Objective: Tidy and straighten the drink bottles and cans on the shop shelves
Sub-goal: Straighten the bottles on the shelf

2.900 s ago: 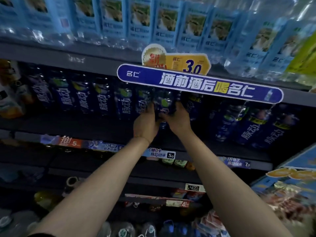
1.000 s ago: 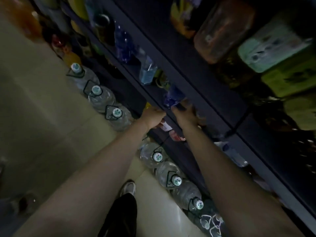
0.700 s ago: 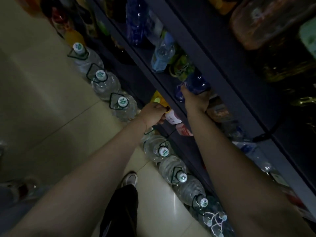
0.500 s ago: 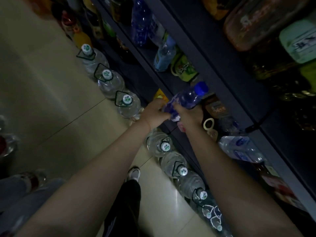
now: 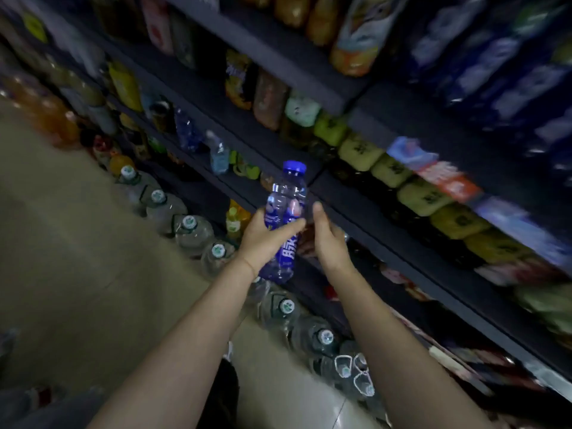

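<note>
A blue-capped clear drink bottle with a blue label stands nearly upright in the air in front of the dark shelves. My left hand grips it round the middle, thumb across the front. My right hand is just right of the bottle with fingers straight and relaxed, holding nothing. A low shelf behind the bottle carries a few small bottles.
Large water jugs with white caps line the floor along the shelf foot. Green and brown packs fill the shelf to the right, orange bottles the one above. Beige tiled floor lies to the left.
The bottle came out from the low shelf and rose upright. My right hand let go of it and my left hand now holds it alone. The view swung up along the shelves.
</note>
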Demonstrator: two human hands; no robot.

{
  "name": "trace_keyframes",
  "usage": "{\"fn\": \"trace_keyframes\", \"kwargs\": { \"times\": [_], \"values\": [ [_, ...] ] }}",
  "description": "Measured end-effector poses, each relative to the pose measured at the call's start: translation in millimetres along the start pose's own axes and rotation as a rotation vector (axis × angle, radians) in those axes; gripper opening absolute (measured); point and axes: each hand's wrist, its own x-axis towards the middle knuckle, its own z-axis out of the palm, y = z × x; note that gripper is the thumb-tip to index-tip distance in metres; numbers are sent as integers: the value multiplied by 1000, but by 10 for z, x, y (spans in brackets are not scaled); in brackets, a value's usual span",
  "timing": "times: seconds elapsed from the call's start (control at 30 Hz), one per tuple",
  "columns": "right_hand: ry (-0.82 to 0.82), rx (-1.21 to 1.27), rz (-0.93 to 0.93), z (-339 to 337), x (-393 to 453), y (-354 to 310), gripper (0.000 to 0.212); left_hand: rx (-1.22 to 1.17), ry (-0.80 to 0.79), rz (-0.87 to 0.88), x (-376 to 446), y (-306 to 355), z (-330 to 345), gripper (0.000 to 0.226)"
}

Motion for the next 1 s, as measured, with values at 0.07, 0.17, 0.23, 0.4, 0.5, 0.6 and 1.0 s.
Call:
{"fn": "trace_keyframes", "kwargs": {
  "times": [0.07, 0.17, 0.23, 0.4, 0.5, 0.6, 1.0],
  "values": [
    [-13, 68, -77, -467, -382, -212, 54, -147, -2, 48, -408, 339, 339, 44],
    [-66, 109, -250, -1201, -1063, -495, 46, -288, -71, 111, -1032, 834, 869, 56],
    [-47, 41, -370, -1724, -1451, -604, 36, -315, -149, 180, -1443, 1124, 1247, 62],
    [96, -161, -560, -2885, -2097, -726, 54, -248, -422, 409, -2239, 1666, 2108, 36],
    [250, -85, -598, -3403, -2301, -679, 50, -94, -580, 488, -2467, 1833, 2572, 38],
    [430, -13, -620, -3776, -2328, -554, 45, 87, -648, 541, -2518, 1924, 3074, 49],
    [775, -81, -271, -4627, -1394, -156, 49, 424, -512, 518, -1777, 1588, 4471, 34]
  ]
}}
